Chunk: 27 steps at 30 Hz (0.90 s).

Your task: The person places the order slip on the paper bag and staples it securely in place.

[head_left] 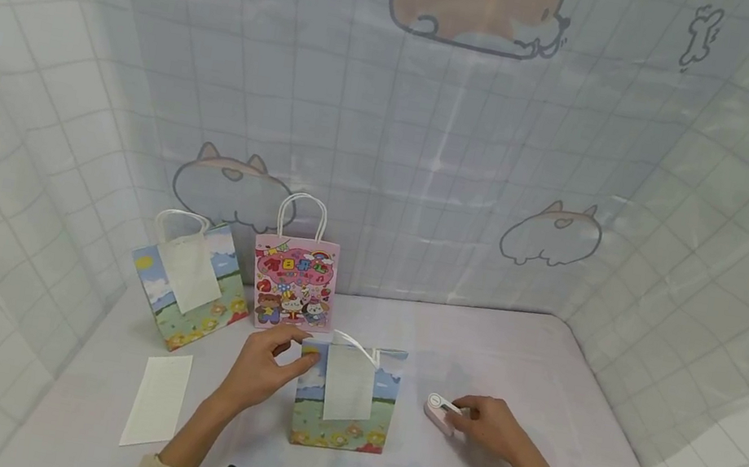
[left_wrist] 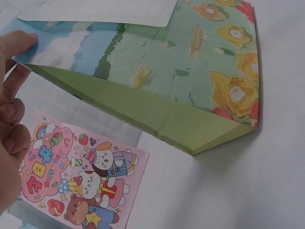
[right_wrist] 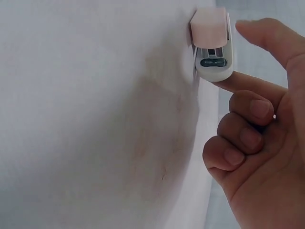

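Observation:
My left hand [head_left: 267, 360] pinches the upper left corner of a paper gift bag [head_left: 341, 434] printed with sky and flowers. The thumb lies on its front face in the left wrist view, with the other fingers behind. A white paper slip [head_left: 349, 386] hangs over the bag's front, beside its white cord handle [head_left: 357, 346]. On the table to the right is a small pink and white stapler [head_left: 438, 414]. My right hand [head_left: 489, 426] is at its right end; in the right wrist view the index finger touches the stapler [right_wrist: 209, 31], the thumb stands slightly apart, and the other fingers curl.
A matching flowered bag [head_left: 219, 315] with a white slip leans at the back left. Beside it a pink cartoon bag [head_left: 293, 286] stands upright. A loose paper slip [head_left: 157, 400] lies on the table [head_left: 496, 353] at left. Patterned sheeting [head_left: 433, 152] surrounds the table.

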Each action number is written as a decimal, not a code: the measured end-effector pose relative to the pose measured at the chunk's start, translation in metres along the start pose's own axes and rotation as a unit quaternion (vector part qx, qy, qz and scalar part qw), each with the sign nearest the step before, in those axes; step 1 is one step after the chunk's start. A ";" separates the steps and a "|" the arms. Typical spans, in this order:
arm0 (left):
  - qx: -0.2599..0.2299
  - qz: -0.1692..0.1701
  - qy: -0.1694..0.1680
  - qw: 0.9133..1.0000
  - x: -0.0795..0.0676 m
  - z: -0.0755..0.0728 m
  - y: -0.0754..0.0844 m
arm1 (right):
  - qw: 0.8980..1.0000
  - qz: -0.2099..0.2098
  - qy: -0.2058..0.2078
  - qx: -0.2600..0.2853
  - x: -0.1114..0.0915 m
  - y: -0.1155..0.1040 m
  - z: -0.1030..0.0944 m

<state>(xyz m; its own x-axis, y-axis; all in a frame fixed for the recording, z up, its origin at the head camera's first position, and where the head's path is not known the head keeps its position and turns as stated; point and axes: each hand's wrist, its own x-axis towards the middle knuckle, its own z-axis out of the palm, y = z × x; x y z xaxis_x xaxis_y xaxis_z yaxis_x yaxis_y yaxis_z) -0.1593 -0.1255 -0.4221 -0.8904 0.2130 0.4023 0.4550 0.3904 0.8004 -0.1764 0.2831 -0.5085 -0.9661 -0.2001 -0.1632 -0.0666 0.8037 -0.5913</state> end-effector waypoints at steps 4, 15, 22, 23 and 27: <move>0.012 0.000 0.002 1.000 0.000 0.004 -0.017 | 1.000 0.016 0.000 0.019 -0.001 -0.005 0.000; 0.004 -0.010 0.006 1.000 -0.005 0.005 -0.043 | 0.999 0.028 -0.008 0.025 -0.002 -0.013 0.004; 0.019 -0.025 0.010 0.999 -0.009 0.002 -0.046 | 0.999 0.030 0.001 -0.010 -0.002 -0.017 0.004; 0.020 -0.027 0.010 0.999 -0.010 0.002 -0.046 | 0.999 0.032 0.002 -0.014 -0.002 -0.017 0.004; 0.021 -0.032 0.007 0.999 -0.010 0.002 -0.047 | 0.999 0.036 0.007 -0.024 0.000 -0.016 0.001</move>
<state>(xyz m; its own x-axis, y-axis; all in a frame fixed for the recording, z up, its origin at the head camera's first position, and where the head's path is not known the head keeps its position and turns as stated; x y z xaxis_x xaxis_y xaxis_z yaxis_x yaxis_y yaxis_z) -0.1719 -0.1442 -0.4641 -0.9177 0.1735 0.3575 0.3970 0.4394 0.8058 -0.1755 0.2696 -0.5002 -0.9724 -0.1323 -0.1923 -0.0080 0.8422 -0.5392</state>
